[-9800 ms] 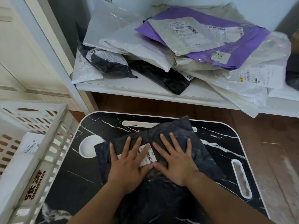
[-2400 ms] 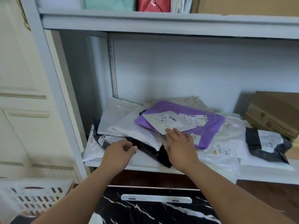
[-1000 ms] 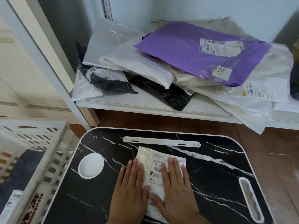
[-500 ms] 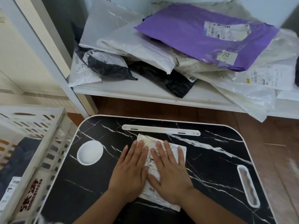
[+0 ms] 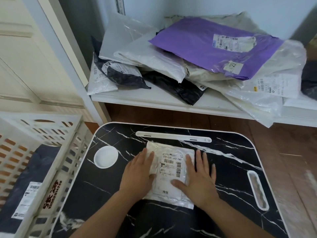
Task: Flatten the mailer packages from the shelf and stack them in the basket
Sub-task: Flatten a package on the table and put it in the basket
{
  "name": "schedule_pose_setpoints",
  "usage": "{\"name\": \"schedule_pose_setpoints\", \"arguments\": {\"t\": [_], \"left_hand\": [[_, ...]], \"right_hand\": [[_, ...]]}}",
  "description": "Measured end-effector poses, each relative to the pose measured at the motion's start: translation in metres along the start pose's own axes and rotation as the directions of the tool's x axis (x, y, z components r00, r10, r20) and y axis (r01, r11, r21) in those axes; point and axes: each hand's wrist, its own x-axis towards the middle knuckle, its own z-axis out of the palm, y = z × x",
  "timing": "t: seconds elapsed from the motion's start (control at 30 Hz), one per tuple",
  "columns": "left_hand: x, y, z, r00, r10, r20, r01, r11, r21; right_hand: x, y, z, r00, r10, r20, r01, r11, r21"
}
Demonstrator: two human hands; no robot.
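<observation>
The white mailer (image 5: 169, 170) is pressed on the table (image 5: 231, 169) by flat, open left hand (image 5: 139, 172) and right hand (image 5: 199, 179), evidently to expel air.

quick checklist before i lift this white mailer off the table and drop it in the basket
1. White mailer lies flat on the table: ok, faint wrinkles remain.
2. Left hand and right hand press it with flat palms: ok.
3. Grip for lifting: not ok, no fingers curl round an edge.
4. Basket beside the table, open top: ok.
5. Dark mailer inside lies flat: ok.
6. Contents fully flattened: cannot tell.
</observation>
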Motion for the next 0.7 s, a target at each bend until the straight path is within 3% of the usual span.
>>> {"name": "schedule_pose_setpoints", "arguments": {"t": [0.1,0.2,0.33,0.47,0.57,0.7], "left_hand": [[-0.016,0.009,-0.004,0.961,-0.257,-0.1,0.232,0.95,-0.211],[-0.021,0.014,-0.006,0.884,-0.464,0.059,0.432,0.763,-0.481],[-0.029,0.012,-0.008,0.874,-0.451,0.181,0.469,0.685,-0.558],[-0.039,0.005,-0.012,0.907,-0.373,0.196,0.408,0.656,-0.635],[-0.047,-0.003,-0.025,0.905,-0.369,0.209,0.39,0.53,-0.753],[-0.051,-0.021,-0.051,0.904,-0.333,0.268,0.367,0.283,-0.886]], "right_hand": [[-0.023,-0.002,-0.008,0.974,0.205,-0.097,-0.199,0.978,0.064],[-0.033,-0.014,-0.014,0.958,0.251,-0.135,-0.224,0.956,0.191],[-0.032,-0.024,-0.016,0.932,0.364,-0.004,-0.316,0.815,0.486],[-0.033,-0.027,-0.016,0.933,0.348,0.096,-0.341,0.763,0.549],[-0.033,-0.032,-0.018,0.933,0.352,0.076,-0.308,0.67,0.676],[-0.031,-0.045,-0.038,0.951,0.308,0.037,-0.198,0.508,0.839]]}}
